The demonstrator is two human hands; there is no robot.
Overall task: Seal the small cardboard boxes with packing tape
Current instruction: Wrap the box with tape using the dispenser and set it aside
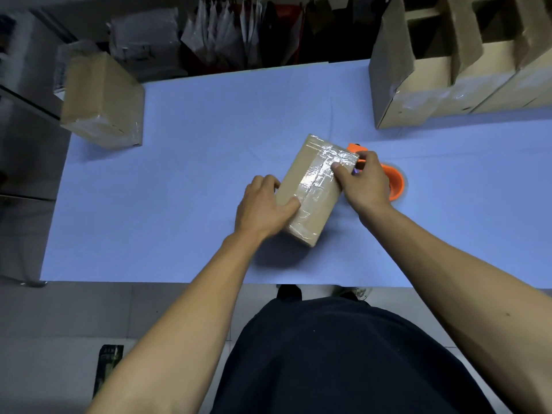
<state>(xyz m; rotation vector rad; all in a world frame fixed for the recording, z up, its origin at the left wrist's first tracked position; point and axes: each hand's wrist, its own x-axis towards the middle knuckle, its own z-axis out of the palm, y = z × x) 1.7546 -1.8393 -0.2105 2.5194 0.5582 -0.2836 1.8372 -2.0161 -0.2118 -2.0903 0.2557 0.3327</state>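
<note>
A small cardboard box lies slanted in the middle of the blue table, with shiny clear tape running along its top and across its far end. My left hand grips the box's near left side, thumb on the taped top. My right hand holds an orange tape dispenser at the box's right edge, its thumb pressing on the tape near the far right corner. Most of the dispenser is hidden behind that hand.
A taped cardboard box stands at the table's far left corner. Several open cardboard boxes line the far right. The blue table ends at a near edge by my dark-clothed body. Plastic bags hang behind the table.
</note>
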